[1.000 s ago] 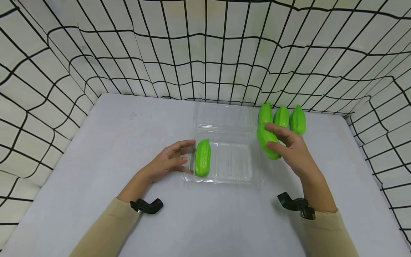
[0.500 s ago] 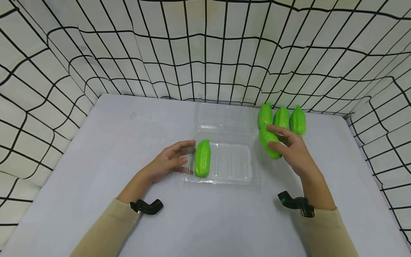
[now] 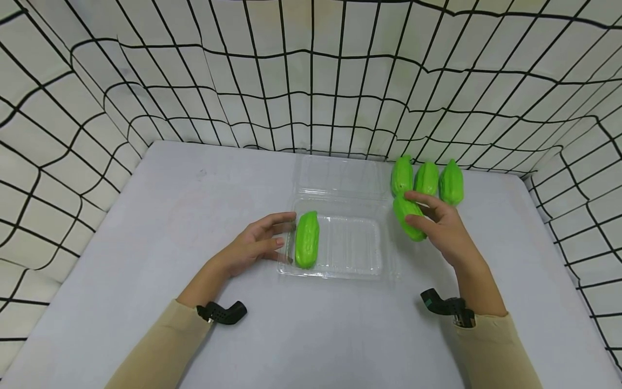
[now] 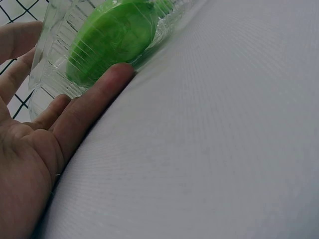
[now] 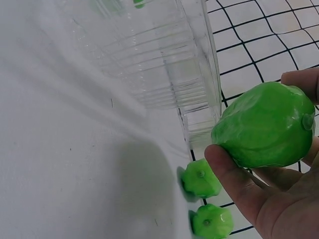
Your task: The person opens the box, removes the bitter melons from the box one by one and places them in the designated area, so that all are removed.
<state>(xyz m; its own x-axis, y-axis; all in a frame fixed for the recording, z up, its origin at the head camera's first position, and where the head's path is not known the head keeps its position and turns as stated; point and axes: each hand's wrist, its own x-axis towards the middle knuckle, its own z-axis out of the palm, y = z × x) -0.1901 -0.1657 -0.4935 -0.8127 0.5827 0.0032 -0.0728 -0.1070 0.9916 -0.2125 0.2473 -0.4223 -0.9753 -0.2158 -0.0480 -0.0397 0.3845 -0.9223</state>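
My right hand [image 3: 446, 226] grips an elongated, ribbed green toy fruit [image 3: 407, 216] between thumb and fingers. In the right wrist view this held fruit [image 5: 266, 127] is off the white surface, beside the clear plastic clamshell box. The box [image 3: 351, 248] lies with its lid [image 3: 342, 175] folded open toward the back. One matching green fruit [image 3: 306, 240] lies lengthwise along the box's left side. My left hand [image 3: 255, 243] is at the box's left wall, fingers extended and spread. The left wrist view shows a fingertip [image 4: 123, 72] against the box's lower edge, below the green fruit [image 4: 112, 42].
Three more green fruits stand in a row at the back right: a left one [image 3: 401, 174], a middle one [image 3: 427, 177] and a right one [image 3: 452, 183]. Black wire mesh [image 3: 311, 97] rises along the back and both sides of the white table [image 3: 311, 335].
Over the first half second the held fruit shifts slightly right and turns a little in my right hand. Since then it stays nearly still. My left hand keeps its place at the box.
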